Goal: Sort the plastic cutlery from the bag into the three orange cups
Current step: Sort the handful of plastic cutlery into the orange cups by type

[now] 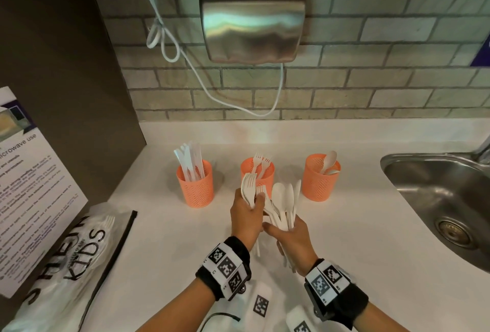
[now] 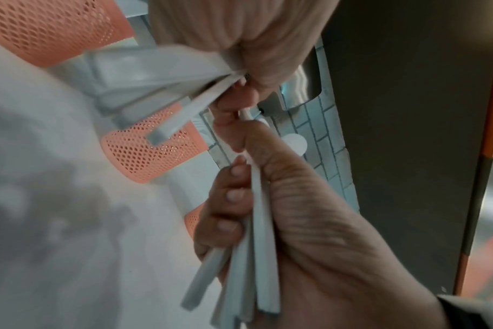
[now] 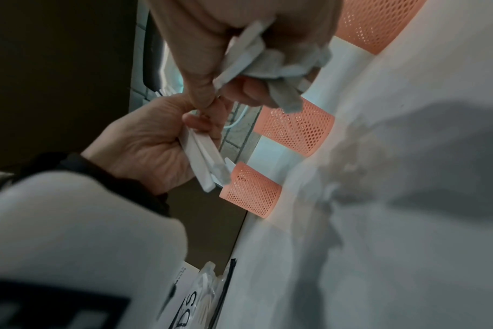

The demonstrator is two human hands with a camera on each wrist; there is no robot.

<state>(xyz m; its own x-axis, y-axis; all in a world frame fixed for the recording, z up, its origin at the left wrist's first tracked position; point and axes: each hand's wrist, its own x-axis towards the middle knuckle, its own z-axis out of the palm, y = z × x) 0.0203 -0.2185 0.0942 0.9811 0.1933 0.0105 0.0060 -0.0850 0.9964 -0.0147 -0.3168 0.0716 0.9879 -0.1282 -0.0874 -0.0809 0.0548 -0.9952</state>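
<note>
Three orange mesh cups stand in a row on the counter: the left cup [image 1: 195, 185] holds knives, the middle cup [image 1: 258, 172] forks, the right cup [image 1: 320, 179] spoons. In front of the middle cup my left hand [image 1: 250, 212] grips a few white forks [image 1: 248, 188] by their handles [image 2: 258, 233]. Right beside it, my right hand [image 1: 287, 229] holds a bundle of spoons and forks [image 1: 283, 199], heads up, handles [image 3: 253, 55] fanned out below the fist. The two hands touch at the fingers. The clear printed bag [image 1: 71, 265] lies at the lower left with cutlery inside.
A steel sink [image 1: 445, 199] is set into the counter at the right. A brown cabinet side with a paper notice [image 1: 29, 185] borders the left. On the tiled wall above hang a metal dispenser [image 1: 252, 23] and a white cable [image 1: 185, 55].
</note>
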